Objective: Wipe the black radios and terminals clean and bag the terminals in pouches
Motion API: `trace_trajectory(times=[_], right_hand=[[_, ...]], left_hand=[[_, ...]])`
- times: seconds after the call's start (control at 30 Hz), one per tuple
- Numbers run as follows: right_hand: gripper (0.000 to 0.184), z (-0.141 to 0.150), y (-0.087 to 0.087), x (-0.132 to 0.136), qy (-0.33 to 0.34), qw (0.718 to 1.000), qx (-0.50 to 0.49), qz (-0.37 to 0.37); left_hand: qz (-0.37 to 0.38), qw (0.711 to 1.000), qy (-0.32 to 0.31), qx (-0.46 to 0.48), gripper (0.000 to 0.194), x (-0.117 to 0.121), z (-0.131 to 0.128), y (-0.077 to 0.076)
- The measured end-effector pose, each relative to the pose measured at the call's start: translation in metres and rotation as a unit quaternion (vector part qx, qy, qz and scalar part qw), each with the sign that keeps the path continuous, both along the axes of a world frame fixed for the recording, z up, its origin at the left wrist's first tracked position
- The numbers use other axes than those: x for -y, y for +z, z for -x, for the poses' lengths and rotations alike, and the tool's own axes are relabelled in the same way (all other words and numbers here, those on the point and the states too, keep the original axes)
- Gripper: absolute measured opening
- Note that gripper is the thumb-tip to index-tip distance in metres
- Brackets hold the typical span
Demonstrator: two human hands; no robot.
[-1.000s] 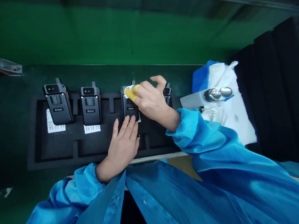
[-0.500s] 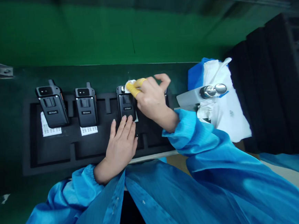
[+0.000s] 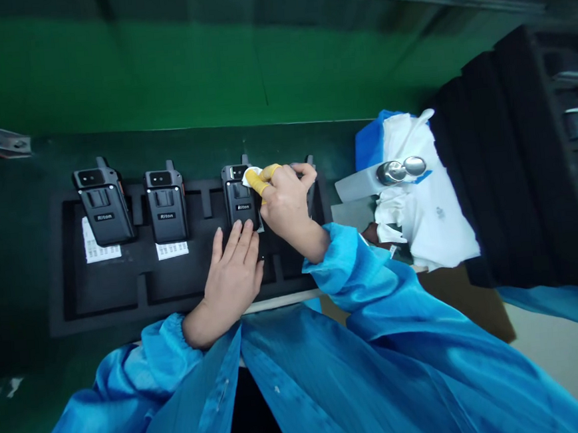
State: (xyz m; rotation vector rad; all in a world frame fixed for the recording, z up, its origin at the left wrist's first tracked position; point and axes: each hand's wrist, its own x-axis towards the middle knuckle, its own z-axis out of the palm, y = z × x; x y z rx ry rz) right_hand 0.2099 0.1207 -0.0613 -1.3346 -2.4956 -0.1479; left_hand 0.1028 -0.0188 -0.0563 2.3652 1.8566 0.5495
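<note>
A black handheld radio phone marked Riton lies back up in the black foam tray. My left hand lies flat, fingers stretched out, with its fingertips on the lower end of that phone. My right hand, yellow covers on two fingers, pinches a small white cloth against the phone's top by the camera window. Two like phones, one at far left and one beside it, rest in the tray over white label sheets. Another phone is mostly hidden behind my right hand.
Right of the tray stand a blue box, a white cloth and a translucent bottle with a metal top. Black foam trays are stacked at far right. A metal bracket juts in at left.
My right hand has moved the cloth slightly down along the phone's top, uncovering its antenna and more of the camera window. My left hand stays at the phone's lower end. The view has shifted slightly.
</note>
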Motion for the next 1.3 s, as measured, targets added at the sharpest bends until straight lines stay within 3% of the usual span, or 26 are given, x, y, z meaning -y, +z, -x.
trace_trajectory(times=[0.23, 0.37, 0.6, 0.73, 1.0, 1.17, 1.3], right_hand=[[0.030, -0.005, 0.004, 0.004, -0.058, 0.996, -0.026, 0.058], [0.032, -0.019, 0.006, 0.013, -0.080, 0.996, -0.031, 0.029], [0.034, -0.009, -0.002, 0.035, 0.127, 0.989, 0.029, -0.065], [0.036, -0.018, -0.006, 0.035, 0.144, 0.978, 0.027, -0.146], [0.034, -0.005, -0.005, 0.034, 0.187, 0.969, 0.013, -0.160], [0.033, -0.013, -0.008, 0.039, 0.148, 0.982, 0.024, -0.113], [0.033, -0.037, -0.008, 0.042, 0.096, 0.991, 0.013, -0.090]], left_hand=[[-0.007, 1.000, 0.003, 0.023, 0.043, 0.003, 0.004, -0.004], [-0.046, 0.999, 0.000, 0.029, 0.041, 0.008, 0.007, -0.005], [0.005, 1.000, -0.006, 0.028, 0.045, 0.008, 0.005, -0.006], [-0.005, 1.000, -0.010, 0.021, 0.044, 0.007, 0.005, -0.006], [-0.010, 1.000, -0.009, 0.025, 0.044, 0.006, 0.004, -0.007], [-0.012, 1.000, -0.010, 0.017, 0.043, 0.007, 0.004, -0.006], [0.005, 1.000, -0.010, 0.025, 0.044, 0.007, 0.005, -0.005]])
